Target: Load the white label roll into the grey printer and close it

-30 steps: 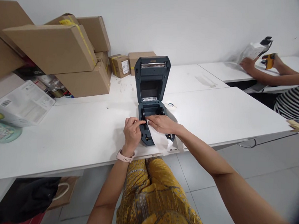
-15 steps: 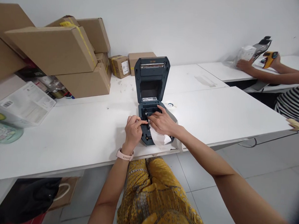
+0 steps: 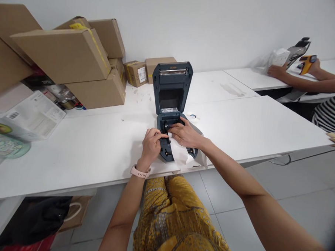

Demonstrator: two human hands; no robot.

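Note:
A dark blue-grey label printer (image 3: 173, 87) stands on the white table with its lid raised. White label paper (image 3: 179, 152) runs out of its lower half and hangs over the front. My left hand (image 3: 152, 144) is at the printer's left side, mostly curled, its index finger reaching to the black inner parts (image 3: 165, 126). Whether it pinches anything is hidden. My right hand (image 3: 186, 133) lies over the printer's interior, fingers bent around the paper, with one finger extended toward the back. The hand hides what lies beneath it.
Stacked cardboard boxes (image 3: 93, 92) and a white printed box (image 3: 36, 116) fill the table's left. Two small boxes (image 3: 136, 73) stand behind the printer. At far right, another person's hands hold a white box (image 3: 278, 59) and a yellow handheld device (image 3: 307, 65) near a bottle (image 3: 297, 51).
Both hands stay in the printer with only slight finger shifts. The label paper sits a little flatter over the printer's front. The whole view has shifted slightly.

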